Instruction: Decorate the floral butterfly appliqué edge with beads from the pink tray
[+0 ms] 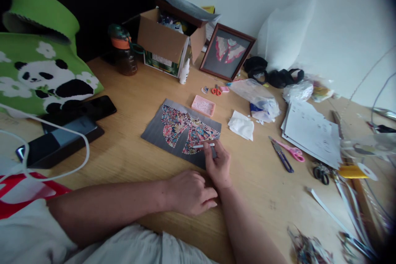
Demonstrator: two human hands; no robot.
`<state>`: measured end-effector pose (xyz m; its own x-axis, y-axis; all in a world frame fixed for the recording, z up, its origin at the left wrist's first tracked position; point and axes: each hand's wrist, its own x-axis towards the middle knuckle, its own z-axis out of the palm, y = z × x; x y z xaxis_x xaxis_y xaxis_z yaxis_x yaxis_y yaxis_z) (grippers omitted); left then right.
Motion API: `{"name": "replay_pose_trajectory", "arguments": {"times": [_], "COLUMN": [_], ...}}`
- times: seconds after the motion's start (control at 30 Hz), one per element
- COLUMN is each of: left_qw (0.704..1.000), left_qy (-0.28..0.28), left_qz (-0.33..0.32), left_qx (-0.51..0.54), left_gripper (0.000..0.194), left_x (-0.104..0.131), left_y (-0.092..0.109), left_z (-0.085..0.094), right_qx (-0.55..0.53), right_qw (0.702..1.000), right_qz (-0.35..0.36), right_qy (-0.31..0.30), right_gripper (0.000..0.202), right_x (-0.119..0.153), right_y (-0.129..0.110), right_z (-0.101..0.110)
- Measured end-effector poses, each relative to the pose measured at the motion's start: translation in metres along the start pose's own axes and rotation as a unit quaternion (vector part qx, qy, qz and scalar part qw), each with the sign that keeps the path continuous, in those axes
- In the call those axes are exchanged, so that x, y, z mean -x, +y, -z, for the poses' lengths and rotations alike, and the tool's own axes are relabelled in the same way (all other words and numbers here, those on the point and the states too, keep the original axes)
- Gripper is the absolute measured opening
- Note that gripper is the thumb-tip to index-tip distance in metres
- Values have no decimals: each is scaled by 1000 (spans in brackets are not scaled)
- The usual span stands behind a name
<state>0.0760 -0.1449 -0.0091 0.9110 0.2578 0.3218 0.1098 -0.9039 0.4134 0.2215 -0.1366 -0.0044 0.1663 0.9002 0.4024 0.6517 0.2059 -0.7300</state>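
My right hand (218, 164) pinches a slim white pen-like stick (198, 146) over the lower right of a butterfly-shaped floral fabric piece (176, 126). Small white beads or rhinestones line the fabric's edges, and it lies on a dark grey sheet (151, 132). My left hand (192, 192) rests on the table by my right wrist, its fingers loosely curled with nothing visible in them. Just beyond the fabric sits a pink tray (203, 105) of tiny whitish pieces. Whether the stick's tip touches the fabric is too small to tell.
A folded white tissue (241, 125), purple thread snips (281, 156) and pink scissors (293, 152) lie to the right, near stacked papers (312, 134). Behind stand a white glue bottle (185, 72), an open cardboard box (163, 35) and a framed butterfly (228, 51). Phones (62, 136) lie left.
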Motion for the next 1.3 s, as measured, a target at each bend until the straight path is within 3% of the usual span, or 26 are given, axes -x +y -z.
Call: {"name": "replay_pose_trajectory", "arguments": {"times": [0.2,0.37,0.47,0.63,0.8,1.0,1.3], "left_qw": [1000,999,996,993,989,989,991], "left_qy": [5,32,56,65,87,101,85], "left_qz": [-1,36,71,97,106,101,101], "left_qx": [-2,5,-7,-35,-56,-40,-22], "left_gripper": [25,19,17,11,12,11,11], "left_x": [0,-2,-4,-5,-6,-5,-5], "left_y": [0,-1,-2,-6,-8,-6,-5], "left_z": [-2,2,5,4,0,-1,-2], "right_qx": [-2,-44,-40,8,60,111,146], "right_qw": [1000,995,996,994,994,991,987], "right_qz": [-6,-72,-68,-52,-68,-43,-32], "right_qy": [21,45,41,94,68,57,64], "right_gripper": [25,30,35,39,48,50,49], "right_x": [0,-8,-34,-109,-154,-155,-155], "right_y": [-1,0,4,16,44,71,80], "right_z": [1,1,7,18,6,-10,-12]}}
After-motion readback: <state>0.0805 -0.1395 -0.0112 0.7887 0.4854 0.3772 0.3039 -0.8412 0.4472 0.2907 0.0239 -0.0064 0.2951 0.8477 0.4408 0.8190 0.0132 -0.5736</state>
